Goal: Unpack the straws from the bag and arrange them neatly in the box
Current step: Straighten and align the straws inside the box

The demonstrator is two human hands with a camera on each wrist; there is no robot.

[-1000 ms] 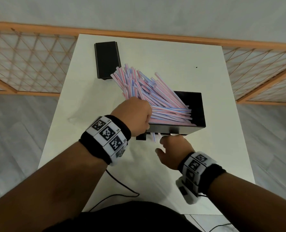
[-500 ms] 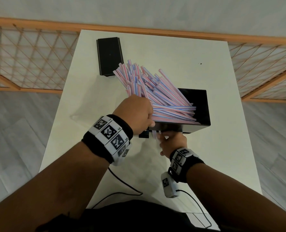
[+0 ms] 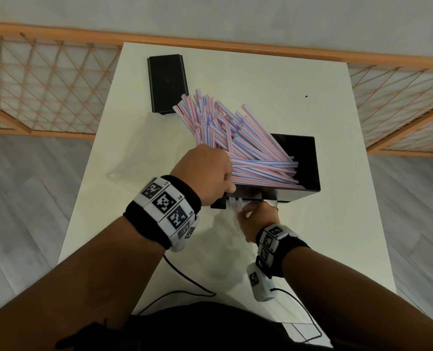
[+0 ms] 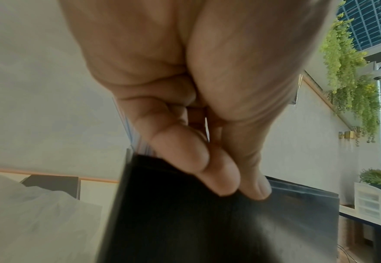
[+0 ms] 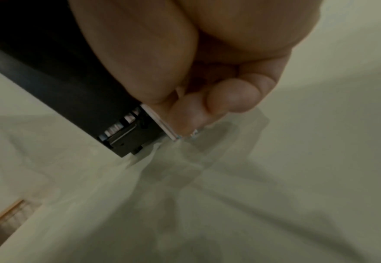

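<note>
A thick bundle of pink-and-blue striped straws (image 3: pixel 248 153) fans up and to the right over the open black box (image 3: pixel 309 158) on the white table (image 3: pixel 286 97). My left hand (image 3: pixel 205 178) grips the bundle near its lower end, at the box's near left corner (image 4: pixel 185 204). A few straw ends (image 3: pixel 234 206) poke out below that hand, in front of the box's near wall. My right hand (image 3: pixel 258 219) pinches those ends between thumb and fingers (image 5: pixel 230 96). The clear bag (image 5: pixel 207 178) lies crumpled on the table under both hands.
A flat black lid (image 3: pixel 167 82) lies at the table's far left. Part of the clear plastic (image 3: pixel 119 173) spreads left of the box. Cables (image 3: pixel 185 279) trail over the near table edge. A wooden lattice railing (image 3: pixel 46 84) flanks the table on both sides.
My right hand has risen from the table in front of the box and taken hold of the straw ends below my left hand. The left hand keeps its grip on the bundle.
</note>
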